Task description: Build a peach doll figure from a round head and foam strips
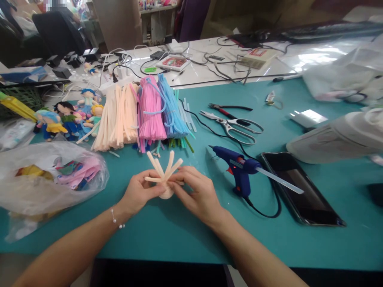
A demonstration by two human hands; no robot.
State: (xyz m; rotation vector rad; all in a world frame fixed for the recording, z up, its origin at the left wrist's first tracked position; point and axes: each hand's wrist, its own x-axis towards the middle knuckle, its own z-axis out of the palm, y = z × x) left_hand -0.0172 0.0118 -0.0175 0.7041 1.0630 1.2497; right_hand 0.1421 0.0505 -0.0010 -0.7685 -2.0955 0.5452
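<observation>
"Several strips (170, 161) fan up from the beige piece (164, 180), here in the head view!"
"Who's got it?"
"Left hand (142, 189) clamps one side, thumb in front; right hand (197, 193) pinches the other. It's held between them, above the green mat (167, 235)!"
"And around it?"
"Beige bundle (118, 117), pink bundle (152, 113), blue bundle (174, 113), all just behind! Glue gun (241, 173) at right near the phone (308, 203), scissors (229, 124) beyond them, plastic bag (36, 191) at left!"

Glare on white tabletop (314, 56); edges blurred, stretched; shadows soft.
</observation>
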